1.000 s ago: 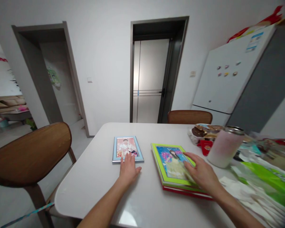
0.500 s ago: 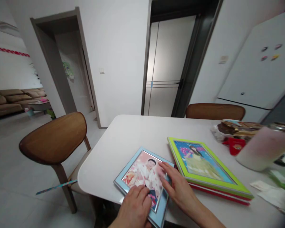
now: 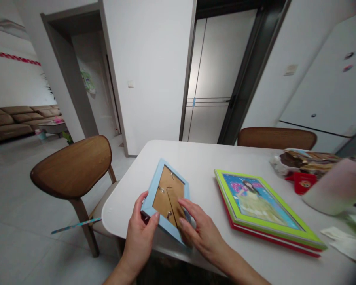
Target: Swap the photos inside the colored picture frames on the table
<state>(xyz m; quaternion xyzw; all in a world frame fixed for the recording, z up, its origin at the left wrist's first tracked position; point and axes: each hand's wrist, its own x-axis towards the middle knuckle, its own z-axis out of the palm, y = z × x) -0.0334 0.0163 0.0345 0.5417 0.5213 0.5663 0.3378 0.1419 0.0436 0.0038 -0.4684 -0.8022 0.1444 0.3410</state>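
Observation:
A light blue picture frame is tilted up over the near edge of the white table, its back towards me. The brown backing board has several small metal clips and a fold-out stand. My left hand grips the near left corner, thumb over the rim. At the right side, my right hand has its index finger and thumb on the backing by the stand; its other fingers are partly hidden. The photo side is out of sight. To the right lies a lime green picture frame on top of a red one.
A pale pink container, a red packet, wrapped food bags and white tissue lie on the right of the table. Brown chairs stand at the left and far side.
The blue frame has been turned over from photo side to back and lifted at a tilt. My left hand has moved to its left corner. The view has shifted slightly.

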